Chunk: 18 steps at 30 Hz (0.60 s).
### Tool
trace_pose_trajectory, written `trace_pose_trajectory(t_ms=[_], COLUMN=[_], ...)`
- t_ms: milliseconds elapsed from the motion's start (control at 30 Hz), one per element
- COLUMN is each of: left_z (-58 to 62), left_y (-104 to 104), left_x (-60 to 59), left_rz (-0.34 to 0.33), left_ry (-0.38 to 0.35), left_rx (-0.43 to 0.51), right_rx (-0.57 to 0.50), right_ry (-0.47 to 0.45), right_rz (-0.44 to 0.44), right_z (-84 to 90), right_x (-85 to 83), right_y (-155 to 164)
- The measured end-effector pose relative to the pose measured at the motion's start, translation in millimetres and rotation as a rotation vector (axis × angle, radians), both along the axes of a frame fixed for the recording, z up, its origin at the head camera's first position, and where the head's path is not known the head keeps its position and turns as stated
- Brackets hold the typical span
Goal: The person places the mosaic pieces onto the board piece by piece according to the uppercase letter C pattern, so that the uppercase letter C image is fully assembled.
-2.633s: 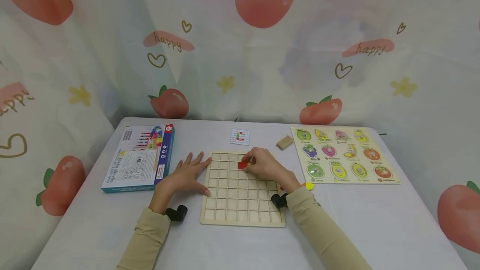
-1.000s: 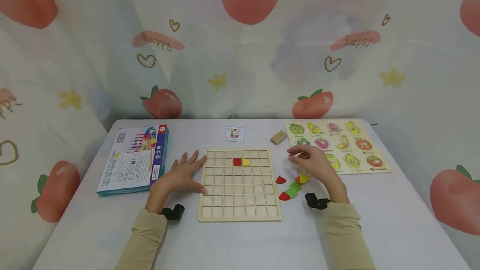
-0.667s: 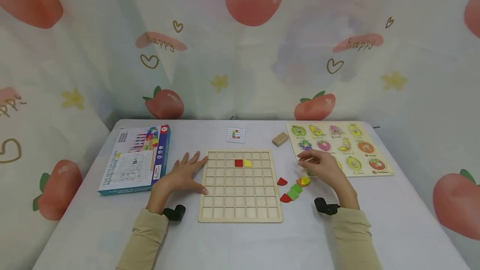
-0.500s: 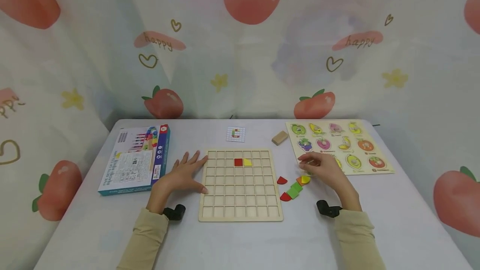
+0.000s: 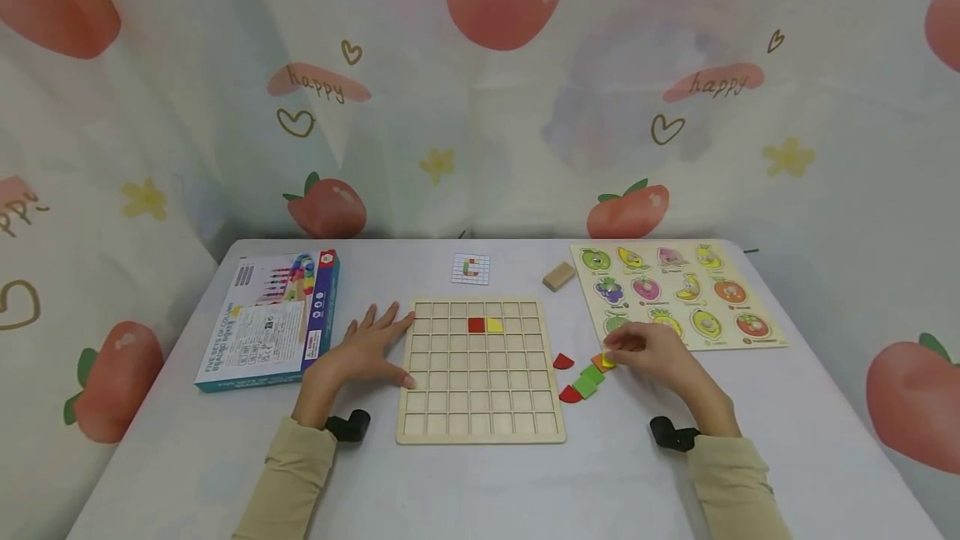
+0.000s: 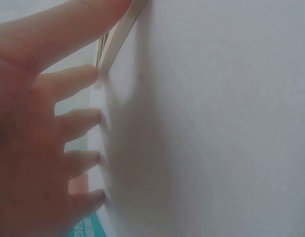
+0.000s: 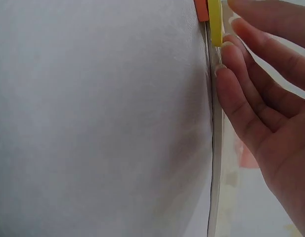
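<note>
My left hand lies with spread fingers at the left edge of a wooden grid board, its thumb and index fingertip at the rim. Set in the board's second row are a red square tile and a yellow tile with one rounded corner. Right of the board, my right hand has its fingertips right at a loose yellow tile, which overlaps an orange tile. Beside them lie green tiles and two red rounded tiles, one a red quarter-round.
A small pattern card lies behind the board, with a little wooden block to its right. At the back right is a fruit puzzle board, partly behind my right hand. A flat toy box lies at the left.
My right hand has left the board, where the red and yellow tiles now show, moved right, then come down to the loose yellow tile. My left hand stays at the board's edge.
</note>
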<state>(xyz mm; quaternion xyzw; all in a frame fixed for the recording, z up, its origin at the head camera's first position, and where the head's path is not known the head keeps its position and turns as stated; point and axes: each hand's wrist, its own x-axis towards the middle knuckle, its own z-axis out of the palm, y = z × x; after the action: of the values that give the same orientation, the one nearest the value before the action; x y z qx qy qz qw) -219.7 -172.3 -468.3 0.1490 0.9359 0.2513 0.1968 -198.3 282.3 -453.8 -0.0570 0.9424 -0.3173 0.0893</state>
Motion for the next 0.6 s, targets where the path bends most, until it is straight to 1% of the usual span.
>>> trace_pose_trajectory(t_ms=[333,500,600], left_z=[-2.0,-2.7,-2.4], left_y=[-2,-2,-1], left_x=[-1.1,-1.2,-0.9], left_rz=[0.002,-0.001,0.005], left_ry=[-0.006,0.003,-0.01], left_rx=[0.019,0.017,0.023], right_rx=[0.051,0.055,0.049], right_ry=[-0.004,-0.017,-0.011], right_rz=[0.016,0.013,0.014], right_z=[3.6,4.0,3.6], right_x=[3.3,2.7,2.2], right_y=[-8,-10,-11])
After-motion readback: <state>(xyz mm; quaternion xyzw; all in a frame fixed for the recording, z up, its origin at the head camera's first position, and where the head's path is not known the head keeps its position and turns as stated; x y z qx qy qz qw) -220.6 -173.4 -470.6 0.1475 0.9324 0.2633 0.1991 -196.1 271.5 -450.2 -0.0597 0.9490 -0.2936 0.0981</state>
